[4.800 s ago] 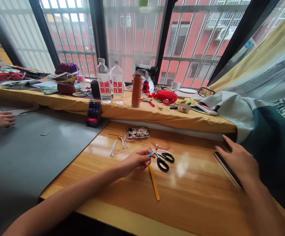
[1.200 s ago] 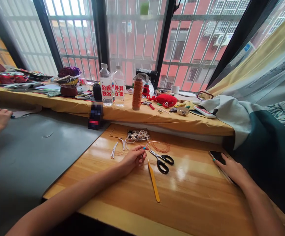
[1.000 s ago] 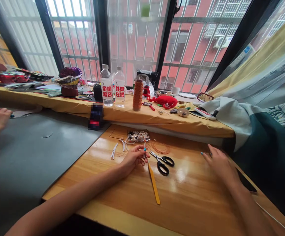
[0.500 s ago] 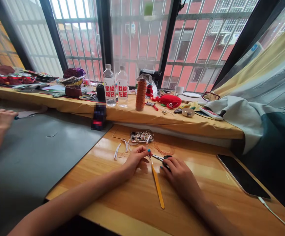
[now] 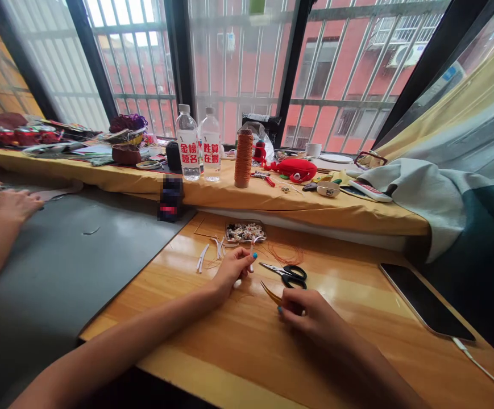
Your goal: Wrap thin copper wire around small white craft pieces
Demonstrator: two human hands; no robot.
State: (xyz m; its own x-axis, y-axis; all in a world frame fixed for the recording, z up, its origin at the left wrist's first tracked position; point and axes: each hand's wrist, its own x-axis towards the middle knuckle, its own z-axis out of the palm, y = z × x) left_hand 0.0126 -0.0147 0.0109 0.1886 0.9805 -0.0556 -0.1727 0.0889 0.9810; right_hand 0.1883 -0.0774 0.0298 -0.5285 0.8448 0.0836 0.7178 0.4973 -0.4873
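Between the thumb and fingers of my left hand (image 5: 235, 270) is a thin white strip (image 5: 252, 250), its upper end sticking up above the fingertips. My right hand (image 5: 308, 312) is closed round yellow tweezers (image 5: 271, 292), whose pointed tips aim up and left toward the left hand. Black-handled scissors (image 5: 287, 273) lie on the wooden table just beyond the right hand, blades pointing left. A coil of thin orange thread (image 5: 287, 254) lies behind the scissors. Several loose white strips (image 5: 202, 258) rest left of my left hand.
A clear tray of small beads (image 5: 245, 231) stands at the table's back. On the cloth-covered sill are a spool of orange thread (image 5: 243, 159), water bottles (image 5: 187, 145) and a red plush item (image 5: 293, 169). A phone (image 5: 426, 301) lies right. Another person's hands (image 5: 10, 201) work at far left.
My right hand has let go of the scissors and picked up the tweezers from the table. My left hand has shifted slightly, still gripping the white strip.
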